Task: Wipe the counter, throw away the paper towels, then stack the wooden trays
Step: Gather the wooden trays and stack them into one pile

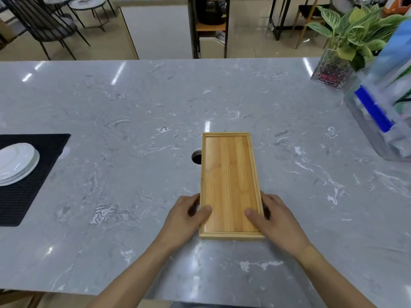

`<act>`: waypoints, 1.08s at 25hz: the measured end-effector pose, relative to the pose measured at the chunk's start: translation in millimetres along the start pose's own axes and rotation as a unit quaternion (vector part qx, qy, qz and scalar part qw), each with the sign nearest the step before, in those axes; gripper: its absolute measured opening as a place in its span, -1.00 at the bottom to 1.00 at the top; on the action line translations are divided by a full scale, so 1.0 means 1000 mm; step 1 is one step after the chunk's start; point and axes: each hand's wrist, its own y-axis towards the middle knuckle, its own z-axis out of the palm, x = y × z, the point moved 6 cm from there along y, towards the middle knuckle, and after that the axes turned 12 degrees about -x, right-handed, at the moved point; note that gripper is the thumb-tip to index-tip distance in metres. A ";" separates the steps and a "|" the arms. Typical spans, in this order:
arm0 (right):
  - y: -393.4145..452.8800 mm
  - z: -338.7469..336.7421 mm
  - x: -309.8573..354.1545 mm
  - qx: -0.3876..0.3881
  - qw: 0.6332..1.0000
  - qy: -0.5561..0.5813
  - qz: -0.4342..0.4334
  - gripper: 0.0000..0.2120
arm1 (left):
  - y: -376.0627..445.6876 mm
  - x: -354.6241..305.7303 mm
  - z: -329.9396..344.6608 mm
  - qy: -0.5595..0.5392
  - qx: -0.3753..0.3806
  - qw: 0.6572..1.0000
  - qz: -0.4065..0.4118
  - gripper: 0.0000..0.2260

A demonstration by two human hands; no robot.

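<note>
A: Where is the tray (230, 183)?

B: Flat on the grey marbled bench (138, 112), near the middle and close to the near edge, its long side running away from the person. I cannot tell whether it is one tray or several stacked.

A: And the hands?

B: Both are clamped on its near end. The left hand (185, 215) grips the left rim, thumb lying on the inner floor, fingers down the outside. The right hand (272, 216) does the same on the right rim, thumb on top inside.

A: Anything under the tray?

B: A round hole (196, 156) in the bench shows just at its left edge, partly covered by the tray.

A: What else is on the bench?

B: A black mat (26, 196) at far left with stacked white plates (16, 163) on it. At far right, a clear bin (378, 130) holding blue and white things, and behind it a plant (353, 32) in a glass vase (331, 70).
</note>
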 end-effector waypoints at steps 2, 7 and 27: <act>-0.010 0.001 -0.002 0.005 1.000 0.024 0.002 -0.35 | -0.011 0.000 0.003 -0.026 0.017 0.999 0.011 -0.38; -0.043 0.005 -0.008 0.007 0.960 -0.213 -0.181 -0.07 | -0.032 0.013 0.020 0.228 0.036 0.945 0.233 -0.09; -0.020 0.002 0.008 -0.101 0.896 -0.291 -0.318 -0.44 | -0.013 -0.015 0.002 0.294 -0.058 0.841 0.450 -0.45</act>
